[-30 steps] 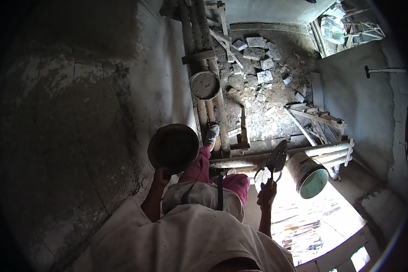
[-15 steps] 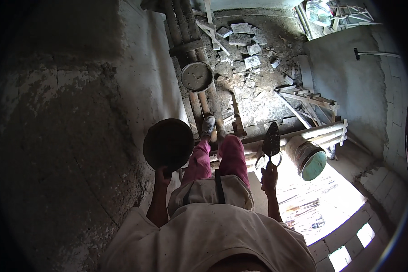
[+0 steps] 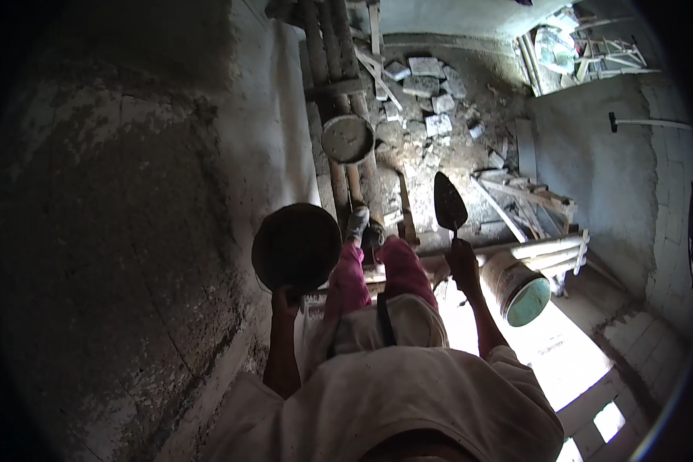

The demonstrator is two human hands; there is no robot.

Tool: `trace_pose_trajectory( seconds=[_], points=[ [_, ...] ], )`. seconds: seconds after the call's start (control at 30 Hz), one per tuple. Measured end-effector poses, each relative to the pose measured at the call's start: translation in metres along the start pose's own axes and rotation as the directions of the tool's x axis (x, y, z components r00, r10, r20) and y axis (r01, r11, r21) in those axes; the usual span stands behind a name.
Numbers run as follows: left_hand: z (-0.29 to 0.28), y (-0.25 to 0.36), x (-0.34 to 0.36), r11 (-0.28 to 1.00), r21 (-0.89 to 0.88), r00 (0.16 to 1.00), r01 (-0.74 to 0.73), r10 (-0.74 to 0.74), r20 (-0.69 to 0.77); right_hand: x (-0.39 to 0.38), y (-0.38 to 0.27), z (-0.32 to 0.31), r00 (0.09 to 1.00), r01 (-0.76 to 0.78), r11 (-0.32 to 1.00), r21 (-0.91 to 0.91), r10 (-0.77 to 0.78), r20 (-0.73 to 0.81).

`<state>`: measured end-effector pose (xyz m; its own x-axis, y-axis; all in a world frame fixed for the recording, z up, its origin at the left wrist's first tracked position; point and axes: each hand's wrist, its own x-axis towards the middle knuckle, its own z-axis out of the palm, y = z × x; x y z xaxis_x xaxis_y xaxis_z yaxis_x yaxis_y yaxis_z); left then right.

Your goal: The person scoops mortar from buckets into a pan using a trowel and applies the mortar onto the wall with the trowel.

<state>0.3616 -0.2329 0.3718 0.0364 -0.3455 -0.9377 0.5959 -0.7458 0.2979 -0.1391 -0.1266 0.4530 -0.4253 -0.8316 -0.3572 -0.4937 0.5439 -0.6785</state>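
Observation:
My left hand (image 3: pixel 286 299) grips the near rim of a dark round pan (image 3: pixel 296 248), held out close to the wall on my left. The inside of the pan is too dark to tell what lies in it. My right hand (image 3: pixel 461 263) is closed round the handle of a pointed trowel (image 3: pixel 449 202), its blade directed away from me. Dark mortar-like specks show on the blade. The trowel and the pan are well apart. Beyond my feet, another round pan (image 3: pixel 348 139) with grey material in it rests on the scaffold poles (image 3: pixel 339 181).
A rough, partly plastered wall (image 3: pixel 131 231) rises close on my left. To the right, a bucket (image 3: pixel 526 299) with a pale green inside lies tilted by horizontal poles (image 3: pixel 550 250). Broken blocks (image 3: pixel 439 125) and rubble cover the floor far below. A hammer-like tool (image 3: pixel 647 122) shows against the right wall.
My right hand has raised the trowel forward and a little left, away from the bucket. The left hand still holds the pan. The whole view has shifted slightly.

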Motion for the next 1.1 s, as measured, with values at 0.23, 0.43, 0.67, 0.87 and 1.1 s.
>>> trace_pose_trajectory(
  seconds=[0.23,0.43,0.67,0.87,1.1],
  points=[
    [0.023,-0.008,0.036,0.986,0.147,0.996,-0.084,0.084,0.006,0.069,0.0,0.036,0.963,0.27,0.94,-0.208,-0.26,0.076],
    [0.019,-0.057,0.168,0.975,0.191,0.992,-0.117,0.105,0.069,0.193,-0.006,0.135,0.977,0.158,0.872,-0.463,-0.072,0.199],
    [0.031,-0.166,0.377,0.998,0.046,0.998,-0.037,0.039,-0.047,0.35,0.076,0.292,0.995,0.091,0.783,-0.616,-0.046,0.088],
    [0.006,-0.204,0.537,0.862,0.244,0.873,-0.444,0.356,0.334,0.424,0.103,0.367,0.999,-0.024,0.9,-0.435,0.037,0.022],
    [0.063,-0.169,0.544,0.916,0.306,0.965,-0.261,0.255,0.06,0.434,0.157,0.434,0.998,0.033,0.928,-0.372,-0.051,-0.038]
  ],
)
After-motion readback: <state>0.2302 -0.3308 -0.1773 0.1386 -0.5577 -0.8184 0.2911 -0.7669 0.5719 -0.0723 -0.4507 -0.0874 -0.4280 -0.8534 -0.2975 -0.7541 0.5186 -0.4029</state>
